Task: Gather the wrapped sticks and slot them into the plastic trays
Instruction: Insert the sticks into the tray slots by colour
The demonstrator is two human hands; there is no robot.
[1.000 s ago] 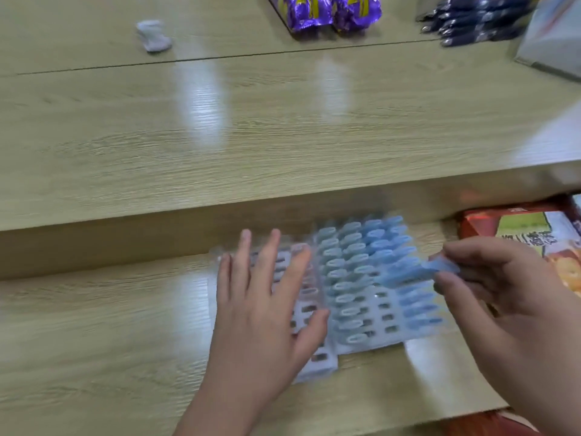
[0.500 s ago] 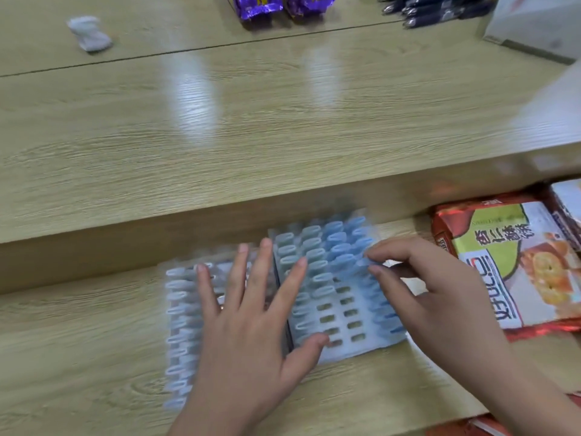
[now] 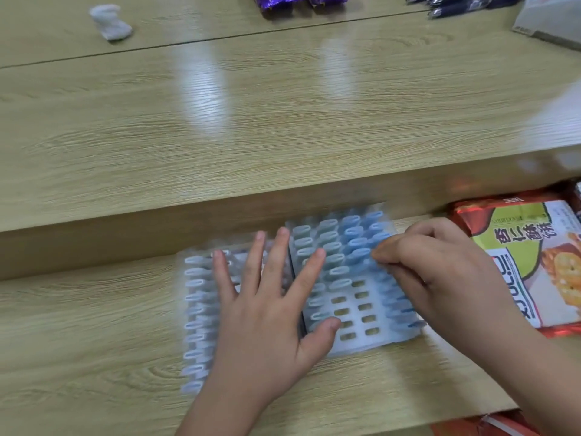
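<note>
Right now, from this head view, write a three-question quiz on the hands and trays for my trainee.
1. True or false: every slot of the right tray is filled.
2. What lies just right of the right tray? A) a biscuit packet B) a mug C) scissors
3. Fill in: the left hand lies ___, fingers spread, across the left tray and the right tray, while the right hand pinches at a wrapped stick.
Key: 1 false, empty slots show in its near middle; 2 A; 3 flat.
</note>
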